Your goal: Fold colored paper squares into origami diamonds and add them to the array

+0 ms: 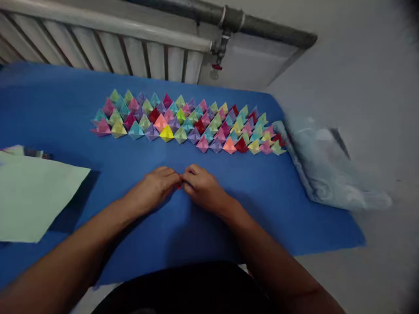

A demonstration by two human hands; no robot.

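Observation:
My left hand [159, 185] and my right hand [203, 187] meet over the blue surface, fingertips pinched together. Between them shows a tiny bit of red folded paper [179, 185]; the fingers cover most of it, so its shape is hidden. Beyond the hands stand several rows of small origami pieces [166, 133] with pointed peaks, in pink, yellow, green, blue, purple and red. Neither hand touches these rows.
A pale green sheet [39, 196] lies at the left, with small items partly behind it. At the right is a folded, patterned light-blue cloth or bag [327, 170]. A radiator [131, 54] and a pipe with a red-handled valve [222, 48] run along the back.

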